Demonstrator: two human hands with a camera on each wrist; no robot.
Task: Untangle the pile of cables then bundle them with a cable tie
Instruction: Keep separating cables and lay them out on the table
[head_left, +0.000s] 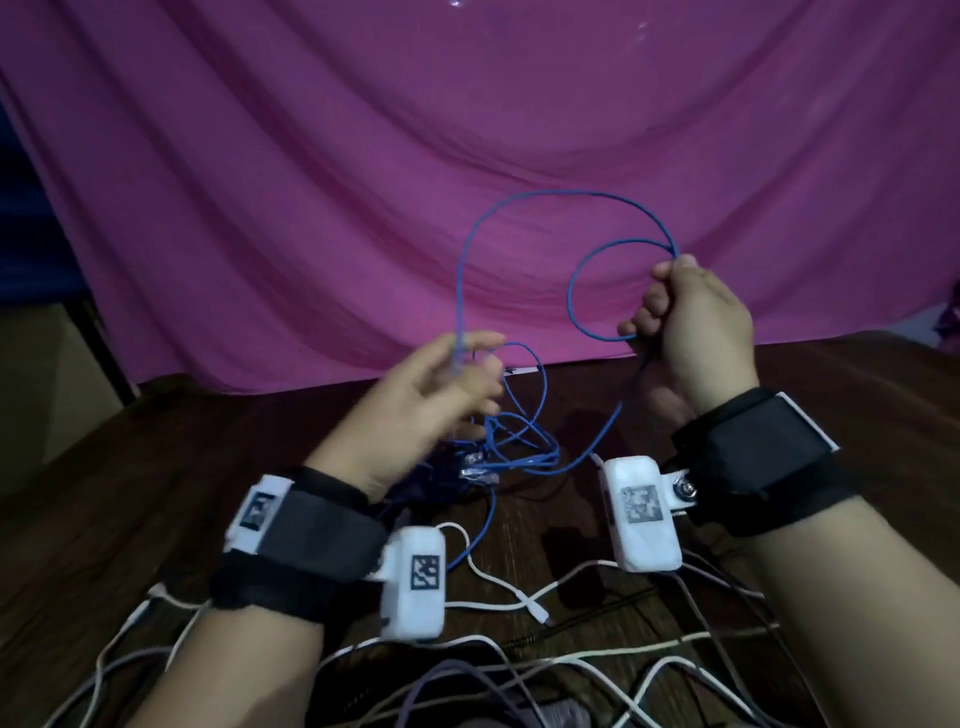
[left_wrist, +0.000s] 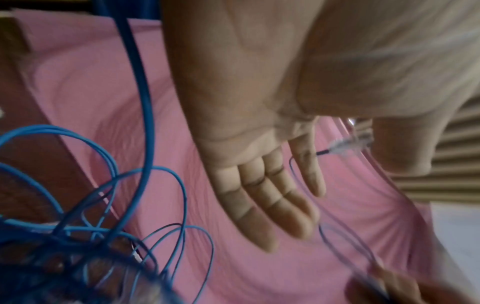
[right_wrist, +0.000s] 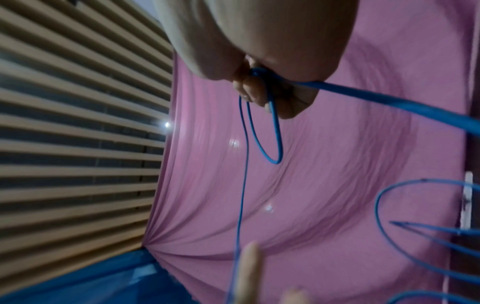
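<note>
The blue cable is thin, round and bright blue, and much of its length is up in the air above the dark wooden table. One wide loop arches high over the table's middle, and a smaller loop hangs inside it toward the table's right side. The right hand is above the table's right half, fingers clenched round the cable where the two loops meet; the right wrist view shows the strands bunched in the fist. From there one strand drops and sweeps down to the table top. The wide loop's other end comes down in front of the left hand, which is blurred and sits above the table's centre. Its fingers are stretched out straight and lie side by side, palm bare, closed on nothing. A blurred pale plug shows between forefinger and thumb, and I cannot tell whether it touches either. Under that hand the rest of the blue cable lies on the table as a knotted heap of crossing loops, with clear plugs at its near side. White cables sprawl along the table's near edge, beneath both wrists. A pink cloth hangs in folds behind the table's far edge.
</note>
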